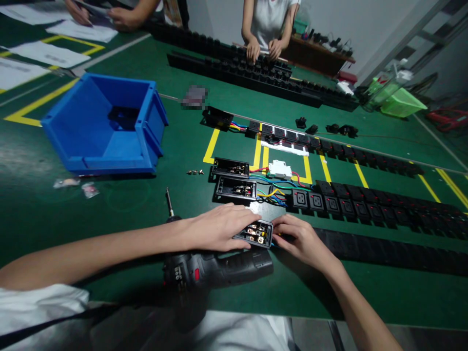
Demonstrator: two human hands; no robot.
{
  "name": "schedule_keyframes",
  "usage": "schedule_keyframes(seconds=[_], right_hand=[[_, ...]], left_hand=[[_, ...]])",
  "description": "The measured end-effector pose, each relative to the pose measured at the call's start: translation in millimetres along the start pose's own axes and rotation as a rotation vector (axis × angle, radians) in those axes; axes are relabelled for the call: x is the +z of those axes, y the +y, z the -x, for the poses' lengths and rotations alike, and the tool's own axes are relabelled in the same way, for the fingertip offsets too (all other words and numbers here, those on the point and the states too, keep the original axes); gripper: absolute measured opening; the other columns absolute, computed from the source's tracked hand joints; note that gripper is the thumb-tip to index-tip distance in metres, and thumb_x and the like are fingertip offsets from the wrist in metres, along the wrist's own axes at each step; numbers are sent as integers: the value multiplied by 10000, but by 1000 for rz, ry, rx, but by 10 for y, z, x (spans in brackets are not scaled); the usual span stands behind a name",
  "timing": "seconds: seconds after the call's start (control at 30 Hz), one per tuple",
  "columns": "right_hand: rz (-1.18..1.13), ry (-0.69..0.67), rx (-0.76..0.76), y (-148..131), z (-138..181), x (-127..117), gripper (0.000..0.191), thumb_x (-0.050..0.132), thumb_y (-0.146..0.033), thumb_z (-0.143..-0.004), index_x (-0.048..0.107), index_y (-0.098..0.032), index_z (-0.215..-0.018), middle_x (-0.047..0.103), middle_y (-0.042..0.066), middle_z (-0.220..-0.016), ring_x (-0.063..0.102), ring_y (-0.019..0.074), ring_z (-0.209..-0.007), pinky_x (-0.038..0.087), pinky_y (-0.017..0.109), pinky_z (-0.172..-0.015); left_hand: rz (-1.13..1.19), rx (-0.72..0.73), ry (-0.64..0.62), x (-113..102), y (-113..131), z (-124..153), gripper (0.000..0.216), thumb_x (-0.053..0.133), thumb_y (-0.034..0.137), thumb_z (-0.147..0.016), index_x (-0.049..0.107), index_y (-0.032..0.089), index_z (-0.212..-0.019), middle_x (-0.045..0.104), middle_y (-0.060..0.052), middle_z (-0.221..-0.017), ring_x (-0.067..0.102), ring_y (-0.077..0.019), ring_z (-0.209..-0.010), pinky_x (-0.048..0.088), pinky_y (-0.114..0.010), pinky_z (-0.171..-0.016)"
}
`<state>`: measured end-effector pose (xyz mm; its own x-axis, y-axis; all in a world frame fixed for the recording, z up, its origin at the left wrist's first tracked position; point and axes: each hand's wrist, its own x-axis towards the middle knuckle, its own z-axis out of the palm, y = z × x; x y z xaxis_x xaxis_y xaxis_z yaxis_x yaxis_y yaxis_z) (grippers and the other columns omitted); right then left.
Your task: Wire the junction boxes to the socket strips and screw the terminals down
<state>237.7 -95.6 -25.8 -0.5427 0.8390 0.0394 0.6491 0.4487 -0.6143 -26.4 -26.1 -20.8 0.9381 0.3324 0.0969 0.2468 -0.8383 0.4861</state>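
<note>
My left hand (pixel 219 226) lies over a small black terminal block (pixel 256 233) with brass screws, its fingers curled onto the block's top and near side. My right hand (pixel 298 238) pinches at the block's right end, where coloured wires come in; what its fingertips grip is hidden. A long black socket strip (pixel 383 253) runs off to the right from the block. A black electric screwdriver (pixel 219 269) lies on the green table (pixel 109 209) just under my left wrist, its bit (pixel 169 202) pointing away.
A blue plastic bin (pixel 106 124) stands at the left. Two open black switch boxes (pixel 236 187) with coloured wires, loose screws (pixel 195 172) and further socket strips (pixel 365 200) lie ahead. Across the table a person's hands (pixel 263 48) rest on stacked strips; another person handles papers (pixel 73 31).
</note>
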Motion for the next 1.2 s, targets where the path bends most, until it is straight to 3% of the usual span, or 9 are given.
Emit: schedule_keyframes(seconds=[0.8,1.2], right_hand=[[-88,42,23,-18,8,-12,49,559,-195,-918,607,-185,-914,602,15,-1035,562,114,-957,445,242,-845],[-150,82,52,-12,1,-14,53,534,-195,-935,584,-190,-918,602,17,-995,560,120,-936,442,252,-849]], left_hand=[[-35,-53,-59,-67,73,-20,545,590,416,-902,415,144,-1341,548,-121,-1286,536,-262,-1135,431,-376,-944],[-65,-85,-78,-111,80,-26,659,620,465,-866,377,128,-1378,513,-137,-1312,525,-284,-1159,427,-387,-981]])
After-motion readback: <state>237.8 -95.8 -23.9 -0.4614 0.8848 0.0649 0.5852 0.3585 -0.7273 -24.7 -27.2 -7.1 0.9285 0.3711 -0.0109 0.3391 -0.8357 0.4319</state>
